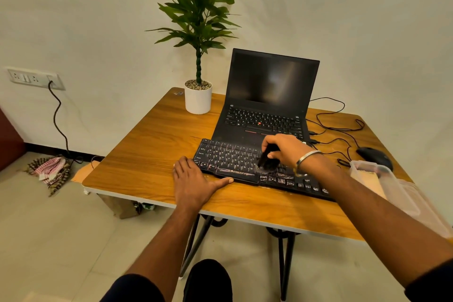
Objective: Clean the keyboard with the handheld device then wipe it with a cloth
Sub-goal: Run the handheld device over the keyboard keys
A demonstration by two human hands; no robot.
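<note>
A black keyboard (pixel 230 158) lies across the wooden table (pixel 152 144), in front of an open black laptop (pixel 266 103). My right hand (pixel 282 148) grips a small black handheld device (pixel 268 160), whose lower end touches the keys near the keyboard's middle, where pale dust shows. My left hand (pixel 193 179) rests flat on the table at the keyboard's left front corner, fingers straight, thumb along the front edge. A metal bangle circles my right wrist. No cloth shows on the table.
A white potted plant (pixel 198 99) stands at the table's back left. A black mouse (pixel 375 157) and cables lie at the right, beside a clear plastic box (pixel 382 179). A checked cloth (pixel 50 169) lies on the floor at the left.
</note>
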